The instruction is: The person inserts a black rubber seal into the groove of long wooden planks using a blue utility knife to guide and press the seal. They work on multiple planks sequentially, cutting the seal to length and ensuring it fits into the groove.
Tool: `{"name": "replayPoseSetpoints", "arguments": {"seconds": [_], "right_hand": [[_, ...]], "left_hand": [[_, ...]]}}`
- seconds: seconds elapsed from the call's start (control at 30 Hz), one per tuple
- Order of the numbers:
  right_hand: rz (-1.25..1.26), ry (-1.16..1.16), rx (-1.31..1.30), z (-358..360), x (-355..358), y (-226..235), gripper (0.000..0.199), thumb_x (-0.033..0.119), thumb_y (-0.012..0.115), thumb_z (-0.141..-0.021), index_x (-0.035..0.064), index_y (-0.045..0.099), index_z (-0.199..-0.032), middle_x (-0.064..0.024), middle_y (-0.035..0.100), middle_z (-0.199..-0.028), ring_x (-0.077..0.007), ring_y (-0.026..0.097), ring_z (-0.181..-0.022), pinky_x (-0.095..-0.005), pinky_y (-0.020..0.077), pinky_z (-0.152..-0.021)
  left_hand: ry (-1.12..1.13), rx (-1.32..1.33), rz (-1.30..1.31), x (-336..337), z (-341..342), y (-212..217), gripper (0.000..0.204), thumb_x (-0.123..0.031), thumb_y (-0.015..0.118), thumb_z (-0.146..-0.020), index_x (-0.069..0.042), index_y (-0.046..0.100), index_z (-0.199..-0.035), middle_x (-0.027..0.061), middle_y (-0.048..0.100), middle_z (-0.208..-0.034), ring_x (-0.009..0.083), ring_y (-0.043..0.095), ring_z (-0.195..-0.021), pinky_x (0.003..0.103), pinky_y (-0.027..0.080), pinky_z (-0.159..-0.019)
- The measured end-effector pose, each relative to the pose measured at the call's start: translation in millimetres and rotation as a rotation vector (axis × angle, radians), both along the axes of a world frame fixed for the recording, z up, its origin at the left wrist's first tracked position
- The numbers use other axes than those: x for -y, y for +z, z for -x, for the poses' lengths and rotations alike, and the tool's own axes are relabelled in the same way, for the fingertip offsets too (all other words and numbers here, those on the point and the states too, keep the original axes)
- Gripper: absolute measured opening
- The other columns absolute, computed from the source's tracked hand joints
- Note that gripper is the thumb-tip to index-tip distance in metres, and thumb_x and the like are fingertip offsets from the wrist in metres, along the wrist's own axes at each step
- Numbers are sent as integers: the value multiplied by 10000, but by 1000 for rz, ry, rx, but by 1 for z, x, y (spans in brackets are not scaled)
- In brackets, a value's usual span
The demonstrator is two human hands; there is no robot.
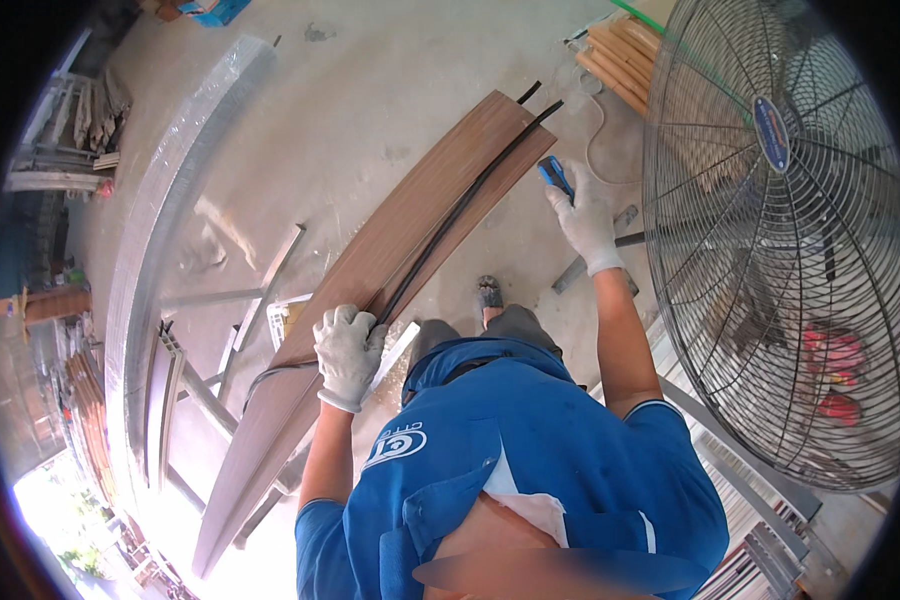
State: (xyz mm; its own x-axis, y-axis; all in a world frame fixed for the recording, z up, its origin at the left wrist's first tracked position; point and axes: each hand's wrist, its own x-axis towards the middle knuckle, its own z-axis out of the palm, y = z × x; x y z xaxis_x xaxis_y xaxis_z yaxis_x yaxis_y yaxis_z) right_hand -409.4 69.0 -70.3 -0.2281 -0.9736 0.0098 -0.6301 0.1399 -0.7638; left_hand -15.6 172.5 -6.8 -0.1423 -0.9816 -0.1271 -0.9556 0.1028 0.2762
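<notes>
A long wood-brown panel (395,225) lies slantwise in front of me, raised on a metal stand. Along it runs a thin black rubber strip (452,214), whose far end sticks out past the panel's end. My left hand (348,357), in a pale work glove, is closed at the panel's near half, with the strip passing into its fingers. Its fingertips are partly hidden. My right hand (582,222), also gloved, grips a blue utility knife (554,174) beside the panel's far end. Whether the blade is out, I cannot tell.
A large wire-caged fan (770,230) stands close on my right. Left of the panel, a long plastic-wrapped bundle (142,270) rests beside metal stand bars (270,275). Brown rolls (620,55) lie at the far right. Metal profiles (740,480) are stacked at the lower right.
</notes>
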Motion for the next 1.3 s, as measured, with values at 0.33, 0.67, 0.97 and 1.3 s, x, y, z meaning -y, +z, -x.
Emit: {"name": "replayPoseSetpoints", "arguments": {"seconds": [0.33, 0.67, 0.97, 1.3], "right_hand": [[6, -97, -274, -83, -6, 19, 437, 279, 594, -1017, 145, 542, -1429, -188, 701, -1221, -412, 691, -1033, -510, 543, -889], [-67, -322, -668, -97, 32, 13, 408, 328, 554, -1026, 170, 559, -1402, -181, 733, -988, -405, 723, -933, -533, 572, -793], [-171, -395, -565, -62, 72, 29, 403, 343, 554, -1008, 190, 617, -1375, -246, 717, -1160, -434, 685, -1091, -538, 531, -942], [-135, -169, -569, -141, -4, 33, 373, 283, 556, -1012, 112, 595, -1341, -249, 729, -1020, -445, 701, -968, -562, 541, -850]], "left_hand": [[-324, -206, 69, 32, -53, -3, 250, -354, 854, -689, -202, 827, -885, 201, 478, -1556, 525, 340, -1446, 617, 251, -1172], [-405, -384, 127, 29, -75, -22, 186, -253, 847, -725, -152, 816, -878, 103, 625, -1265, 494, 400, -1383, 598, 303, -1120], [-387, -422, 120, 30, -74, -18, 152, -247, 834, -738, -153, 815, -857, 78, 619, -1169, 473, 414, -1348, 600, 290, -1113], [-373, -442, 113, 31, -72, -21, 163, -268, 834, -733, -143, 823, -836, 86, 622, -1164, 414, 462, -1263, 593, 274, -1117]]}}
